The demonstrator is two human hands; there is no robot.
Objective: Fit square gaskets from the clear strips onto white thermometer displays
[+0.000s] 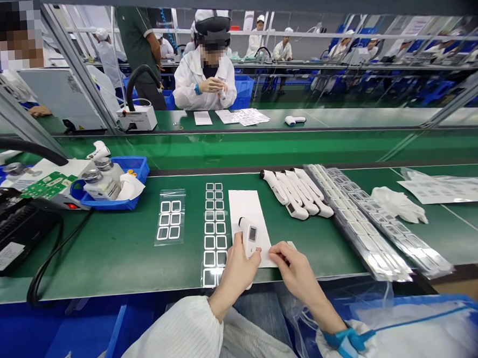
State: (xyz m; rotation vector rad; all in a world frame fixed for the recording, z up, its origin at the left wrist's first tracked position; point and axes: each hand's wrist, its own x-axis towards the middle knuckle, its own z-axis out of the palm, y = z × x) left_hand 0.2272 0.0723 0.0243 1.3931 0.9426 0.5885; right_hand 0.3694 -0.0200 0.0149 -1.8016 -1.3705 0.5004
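Observation:
A white handheld thermometer (247,226) with a small grey screen is gripped in my left hand (237,265), its dark tip pointing away from me. Beneath it lies a white sheet (242,203). My right hand (289,261) is beside the sheet's lower right edge, thumb and forefinger pinched together; whatever is between them, if anything, is too small to make out. Left of the sheet runs a strip of white square frames (215,227). A shorter clear sheet of similar frames (169,219) lies farther left. Several more white thermometers (296,191) rest in a row beyond my right hand.
Long stacked strips (357,223) and a white glove (400,204) lie to the right. On the left are a blue tray (133,203) with bottles, a black device (11,231) and cables. A person in white (204,76) sits across the bench, hands raised.

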